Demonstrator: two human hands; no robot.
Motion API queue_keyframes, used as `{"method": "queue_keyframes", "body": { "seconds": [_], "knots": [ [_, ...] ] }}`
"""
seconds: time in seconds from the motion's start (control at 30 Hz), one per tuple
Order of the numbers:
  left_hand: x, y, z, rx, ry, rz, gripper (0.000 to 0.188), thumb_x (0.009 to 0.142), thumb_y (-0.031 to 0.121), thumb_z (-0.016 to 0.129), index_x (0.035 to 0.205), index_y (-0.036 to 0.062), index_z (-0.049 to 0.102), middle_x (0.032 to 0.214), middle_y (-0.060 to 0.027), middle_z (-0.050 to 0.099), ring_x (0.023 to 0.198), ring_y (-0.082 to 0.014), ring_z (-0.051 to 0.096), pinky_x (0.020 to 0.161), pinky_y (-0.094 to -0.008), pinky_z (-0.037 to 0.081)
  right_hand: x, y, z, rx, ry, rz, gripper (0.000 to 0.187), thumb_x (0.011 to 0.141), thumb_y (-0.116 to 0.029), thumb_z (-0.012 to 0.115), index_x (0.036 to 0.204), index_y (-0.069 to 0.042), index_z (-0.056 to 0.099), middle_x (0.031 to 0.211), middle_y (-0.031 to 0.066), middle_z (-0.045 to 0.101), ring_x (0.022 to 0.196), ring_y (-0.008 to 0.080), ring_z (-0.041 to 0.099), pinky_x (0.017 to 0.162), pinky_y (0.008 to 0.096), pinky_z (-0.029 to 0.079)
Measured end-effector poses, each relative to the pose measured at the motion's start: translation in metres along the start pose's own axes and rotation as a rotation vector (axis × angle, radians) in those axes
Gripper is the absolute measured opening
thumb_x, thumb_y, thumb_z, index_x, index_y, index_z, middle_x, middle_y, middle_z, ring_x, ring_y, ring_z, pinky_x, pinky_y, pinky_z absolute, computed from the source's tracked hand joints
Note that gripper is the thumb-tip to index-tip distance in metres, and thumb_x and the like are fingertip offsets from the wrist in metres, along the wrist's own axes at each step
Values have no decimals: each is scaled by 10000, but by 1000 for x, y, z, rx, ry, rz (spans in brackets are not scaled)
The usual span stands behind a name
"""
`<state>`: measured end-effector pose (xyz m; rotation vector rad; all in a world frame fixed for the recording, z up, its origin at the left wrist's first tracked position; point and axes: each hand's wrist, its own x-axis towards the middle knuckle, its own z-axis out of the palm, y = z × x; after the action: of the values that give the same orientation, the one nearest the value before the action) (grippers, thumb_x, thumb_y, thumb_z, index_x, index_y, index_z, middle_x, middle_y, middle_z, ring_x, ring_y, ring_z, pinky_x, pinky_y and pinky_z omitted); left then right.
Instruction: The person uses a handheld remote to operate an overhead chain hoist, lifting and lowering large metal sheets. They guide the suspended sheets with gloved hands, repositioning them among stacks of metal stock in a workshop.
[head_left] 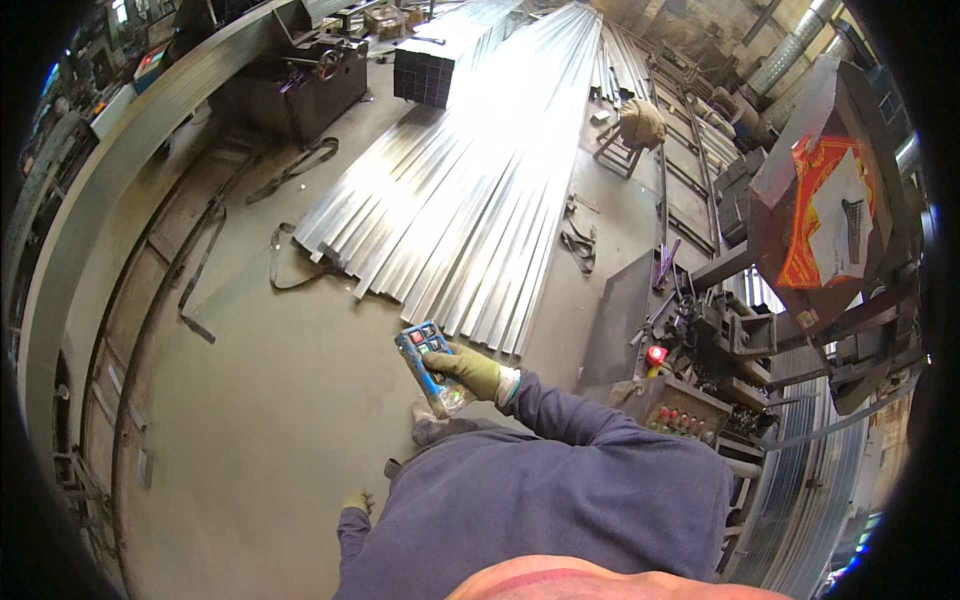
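My right hand [470, 370], in a yellow-green work glove, is closed round a blue handheld remote control [418, 343]. Coloured push-buttons show on its face, my thumb lies over them, and the lower end looks wrapped in clear plastic. Low at my left side hangs my left hand [357, 502], gloved alike. Its fingers show only in part, look loosely apart, and nothing is visible in them. Beyond the remote, long shiny metal profiles [440, 230] lie side by side, their near ends just ahead of my right hand.
On my right stands a machine with a brown metal housing [790, 200], a red-and-yellow sheet on it. Push-buttons [680, 420] and a red tape measure [656, 355] are below. Straps [290, 262] lie on the floor. A long beam [75, 230] curves along the left; a stool [618, 158] stands far right.
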<state>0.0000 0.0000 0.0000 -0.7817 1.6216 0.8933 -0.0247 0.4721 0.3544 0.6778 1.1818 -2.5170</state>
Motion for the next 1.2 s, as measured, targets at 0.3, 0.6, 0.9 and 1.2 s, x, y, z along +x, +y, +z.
{"method": "queue_keyframes", "body": {
  "seconds": [0.3, 0.6, 0.9, 1.2],
  "knots": [
    [1, 209, 13, -46, 5, 152, 192, 970, 282, 580, 890, 133, 673, 723, -54, 640, 515, -201, 558, 434, -413, 396, 57, -77, -10, 61, 116, -61, 394, 1031, -348, 732, 1269, -59, 610, 979, 26, 711, 763, 119, 708, 679, 310, 628],
    [53, 379, -60, 985, -39, 858, 268, 951, 299, 608, 888, 61, 715, 745, -132, 682, 594, -278, 627, 554, -466, 521, 166, -164, -5, 217, 182, -266, 411, 1030, -354, 736, 1281, -50, 621, 1039, 46, 729, 863, 159, 740, 732, 351, 653],
    [30, 712, -95, 470, 353, 1032, 665, 933, 477, 718, 1381, -8, 642, 1306, -254, 716, 1218, -381, 682, 1065, -441, 509, 251, -244, -7, 273, 237, -377, 359, 1055, -338, 703, 1265, -59, 621, 1056, 49, 721, 903, 163, 735, 776, 370, 650],
    [-50, 992, 72, 401, 176, 1382, 752, 938, 419, 785, 1491, -21, 529, 1394, -216, 656, 1202, -302, 653, 1036, -399, 519, 333, -334, -74, 335, 233, -362, 398, 1056, -357, 696, 1296, -48, 624, 1145, 85, 737, 976, 195, 751, 811, 389, 659]
  ]
}}
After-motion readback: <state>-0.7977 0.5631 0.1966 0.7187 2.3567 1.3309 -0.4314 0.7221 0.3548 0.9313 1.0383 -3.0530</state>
